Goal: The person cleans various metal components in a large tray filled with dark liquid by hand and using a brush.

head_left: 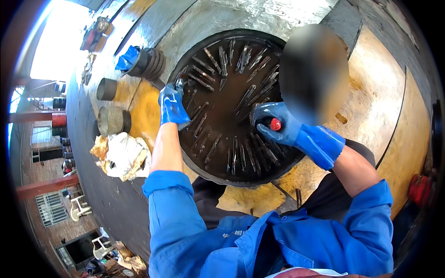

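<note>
While my left hand [172, 105] clutches the opening's rim [185, 153], my right hand [274, 124] grips a red-tipped tool [275, 124] over the opening.

Blue gloves [172, 107], red-capped tool [275, 123], dark brown round opening [222, 99].

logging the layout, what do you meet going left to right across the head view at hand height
crumpled rag → left hand → round opening with dark metal blades → right hand gripping a red-tipped tool → red object at the right edge
</note>
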